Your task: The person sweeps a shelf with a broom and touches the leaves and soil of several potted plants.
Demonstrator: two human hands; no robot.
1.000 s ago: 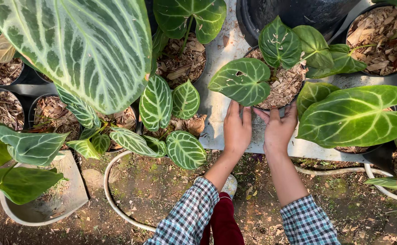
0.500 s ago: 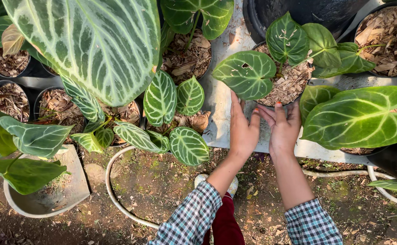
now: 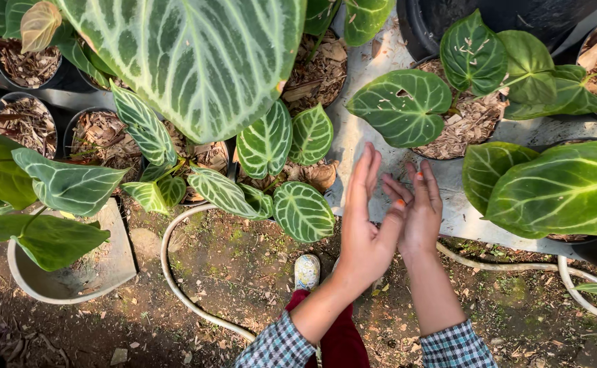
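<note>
My left hand (image 3: 365,219) and my right hand (image 3: 418,212) are raised together in front of me, fingers spread, the left palm turned toward the right hand and the two touching. Neither holds anything. They hover over the edge of a grey plastic-covered bench (image 3: 462,204). Just beyond them stands a black pot (image 3: 458,126) filled with brown bark chips, bearing dark green heart-shaped leaves with pale veins (image 3: 402,106). My sleeves are blue-and-white checked.
A huge veined leaf (image 3: 196,61) hangs at top left over several potted plants. A large leaf (image 3: 564,191) spreads at right. A pale hose (image 3: 176,286) loops over the dirt ground. A grey bowl-shaped pot (image 3: 67,283) sits at left. My shoe (image 3: 307,271) shows below.
My hands have lifted off the bench edge near the pot and come together, the left one turning palm-sideways. The camera has moved closer.
</note>
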